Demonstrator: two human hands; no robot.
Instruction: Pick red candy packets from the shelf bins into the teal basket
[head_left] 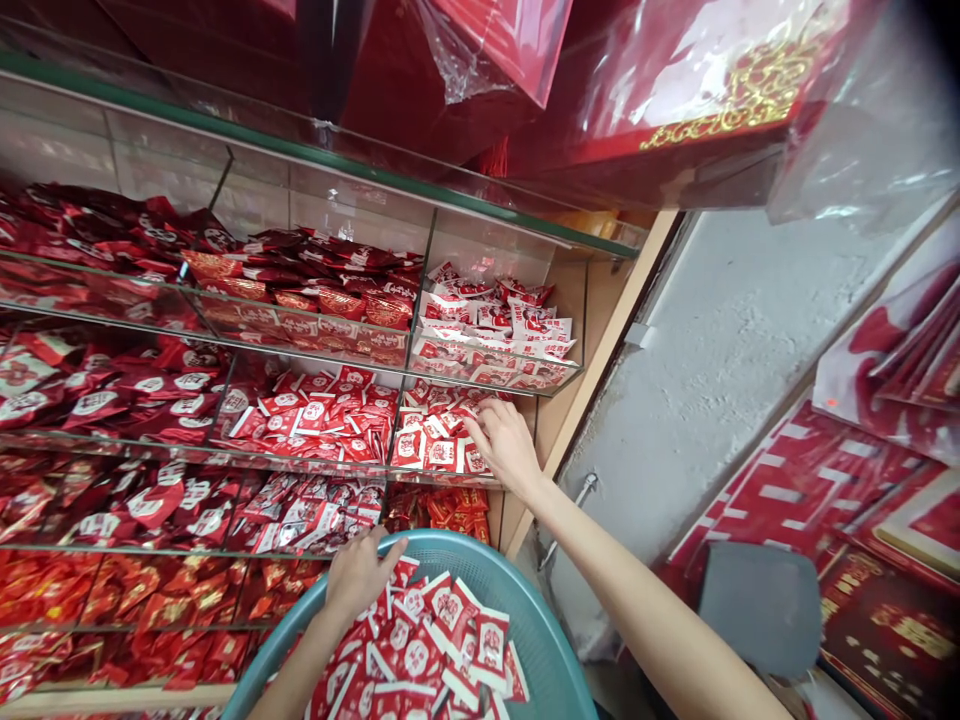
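My right hand (pixel 508 446) reaches into a glass shelf compartment of small red and white packets (pixel 436 452). Its fingers are bent over the packets at the compartment's right side, and what lies under them is hidden. Below, a teal basket (pixel 525 600) holds many red and white packets (pixel 450 610). My left hand (pixel 361 575) rests at the basket's upper left rim, with its fingers apart and nothing held in them.
Glass shelves (pixel 300 458) with dividers hold red packets to the left. Red wrapped boxes (pixel 675 110) sit on the glass shelf above. A wooden side panel (pixel 600 370), a white wall (pixel 720 330) and a grey stool (pixel 761 605) stand to the right.
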